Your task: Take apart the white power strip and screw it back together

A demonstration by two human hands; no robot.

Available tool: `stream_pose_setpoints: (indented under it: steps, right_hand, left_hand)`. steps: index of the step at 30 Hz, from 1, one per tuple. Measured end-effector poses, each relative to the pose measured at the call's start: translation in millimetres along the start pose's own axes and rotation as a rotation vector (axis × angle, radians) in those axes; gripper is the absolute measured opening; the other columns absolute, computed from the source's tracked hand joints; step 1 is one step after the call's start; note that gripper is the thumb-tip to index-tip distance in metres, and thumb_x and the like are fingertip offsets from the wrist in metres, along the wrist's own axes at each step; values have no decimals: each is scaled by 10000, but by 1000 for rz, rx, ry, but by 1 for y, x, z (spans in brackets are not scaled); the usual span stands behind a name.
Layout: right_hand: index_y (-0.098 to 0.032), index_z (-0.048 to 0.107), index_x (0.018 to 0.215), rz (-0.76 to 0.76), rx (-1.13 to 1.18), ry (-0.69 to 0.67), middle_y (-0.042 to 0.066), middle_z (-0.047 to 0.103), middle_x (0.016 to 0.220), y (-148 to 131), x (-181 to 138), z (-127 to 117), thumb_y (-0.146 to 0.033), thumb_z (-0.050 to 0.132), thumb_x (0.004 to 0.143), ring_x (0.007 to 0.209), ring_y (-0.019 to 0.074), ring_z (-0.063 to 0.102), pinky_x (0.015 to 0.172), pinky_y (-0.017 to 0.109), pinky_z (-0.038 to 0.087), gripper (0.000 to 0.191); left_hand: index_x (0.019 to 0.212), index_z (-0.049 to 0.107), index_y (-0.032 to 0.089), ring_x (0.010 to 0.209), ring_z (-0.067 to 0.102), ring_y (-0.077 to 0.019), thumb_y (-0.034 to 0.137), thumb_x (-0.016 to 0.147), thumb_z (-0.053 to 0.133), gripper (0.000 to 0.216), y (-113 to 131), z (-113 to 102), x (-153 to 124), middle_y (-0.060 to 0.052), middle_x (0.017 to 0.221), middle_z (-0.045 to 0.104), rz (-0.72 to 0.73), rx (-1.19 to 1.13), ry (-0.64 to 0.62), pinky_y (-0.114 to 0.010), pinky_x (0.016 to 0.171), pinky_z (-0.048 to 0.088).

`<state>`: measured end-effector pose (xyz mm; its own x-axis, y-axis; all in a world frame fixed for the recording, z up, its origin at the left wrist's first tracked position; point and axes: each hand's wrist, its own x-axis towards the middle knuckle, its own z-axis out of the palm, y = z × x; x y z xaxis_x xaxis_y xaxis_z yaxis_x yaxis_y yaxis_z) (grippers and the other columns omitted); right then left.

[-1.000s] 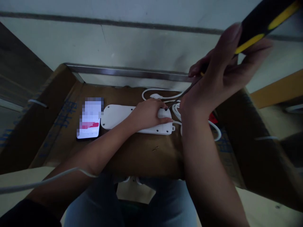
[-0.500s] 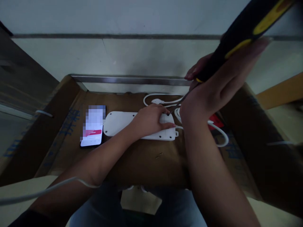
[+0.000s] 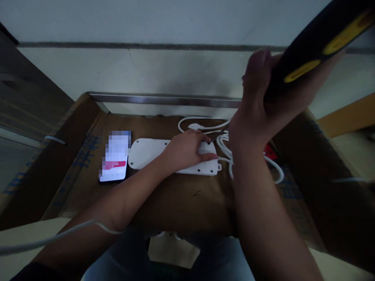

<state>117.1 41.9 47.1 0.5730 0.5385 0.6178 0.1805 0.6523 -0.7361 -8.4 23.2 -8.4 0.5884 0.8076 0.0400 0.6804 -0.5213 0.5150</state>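
A white power strip (image 3: 146, 150) lies back-side up on a brown cardboard sheet (image 3: 175, 199). My left hand (image 3: 187, 150) presses down on its right end, fingers curled over the casing. My right hand (image 3: 263, 105) is wrapped round the black and yellow handle of a screwdriver (image 3: 316, 47), raised near the camera. The thin shaft slants down to a screw hole at the strip's right end, just beside my left fingers. The strip's white cord (image 3: 228, 150) lies coiled to the right, with its plug (image 3: 193, 126) behind.
A phone (image 3: 115, 159) with a lit screen lies left of the strip. A small brass screw (image 3: 197, 193) rests on the cardboard in front of it. A metal rail (image 3: 164, 98) runs along the back edge, below a pale wall. A thin white cable (image 3: 58, 234) crosses my left forearm.
My right hand has turned on the screwdriver handle, fingers regripping, while the tip stays at the same screw hole. My left hand has kept its hold on the strip.
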Motion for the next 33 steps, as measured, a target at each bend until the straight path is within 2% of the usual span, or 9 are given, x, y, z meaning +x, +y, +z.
stream_pose_setpoints:
  steps: [3, 7, 11, 13, 18, 22, 26, 31, 33]
  right_hand:
    - [-77, 539, 902, -158, -140, -56, -26, 491, 890, -5, 2, -7, -510, 696, 812, 818, -80, 453, 833, 99, 433, 469]
    - [-98, 656, 1000, -143, -187, -107, -57, 555, 878, -8, 3, -13, -529, 691, 808, 773, -93, 425, 708, 88, 334, 473]
    - [-77, 435, 879, -147, -84, -52, -60, 401, 855, -8, 6, -11, -441, 775, 737, 691, -118, 345, 670, 93, 331, 518]
    - [-96, 341, 833, -147, -70, -60, -44, 372, 844, -9, 6, -10, -411, 762, 764, 660, -106, 359, 643, 118, 344, 531]
    - [-118, 441, 904, -137, -59, -133, -8, 482, 820, -9, 1, -7, -410, 481, 960, 670, -12, 541, 647, 184, 395, 299]
    - [-110, 465, 950, -122, 8, -166, 10, 531, 1000, -6, -3, -4, -363, 250, 1020, 634, -54, 480, 584, 164, 333, 340]
    - [-104, 490, 1001, -173, -43, -193, 1, 508, 983, -1, -1, -6, -450, 391, 1010, 614, -66, 439, 589, 171, 326, 360]
    - [-101, 668, 1109, -165, -205, -342, 32, 590, 1040, -5, 9, -22, -519, 516, 968, 885, -39, 512, 726, 133, 390, 466]
    - [-87, 667, 1132, -166, -219, -368, 28, 592, 1041, -7, 14, -27, -542, 587, 923, 843, -56, 479, 705, 122, 370, 507]
  left_hand:
    - [1235, 713, 187, 1223, 657, -311, 608, 870, 713, 557, 0, -1, -1, -101, 1272, 728, -10, -5, -9, -441, 1013, 539]
    - [1245, 707, 197, 1242, 650, -302, 602, 870, 718, 553, 0, -1, -1, -92, 1291, 724, -20, -5, -12, -432, 1024, 536]
    - [1246, 708, 197, 1243, 648, -304, 616, 874, 704, 560, -1, 0, 0, -96, 1290, 725, -4, 1, -7, -450, 1025, 542]
    - [1246, 709, 196, 1242, 648, -306, 616, 877, 700, 560, -1, 0, 0, -100, 1287, 722, -1, 8, -13, -460, 1028, 544]
    - [1240, 711, 207, 1222, 657, -305, 618, 876, 701, 549, 0, -1, -1, -95, 1275, 720, -11, 22, -7, -449, 1015, 549]
    - [1241, 706, 202, 1218, 657, -299, 616, 876, 705, 552, 1, -1, -1, -99, 1267, 722, -20, 20, -14, -436, 1027, 537]
    - [1228, 709, 200, 1236, 647, -302, 613, 869, 713, 547, 1, -1, -1, -96, 1285, 719, -16, -4, -16, -436, 1020, 538]
    - [1226, 715, 199, 1245, 642, -302, 603, 878, 706, 533, 1, 0, -1, -93, 1301, 718, -6, 2, -3, -437, 1045, 525]
    - [1225, 716, 201, 1252, 638, -301, 593, 883, 703, 522, 1, 0, -1, -89, 1302, 718, 0, 5, 2, -434, 1045, 523]
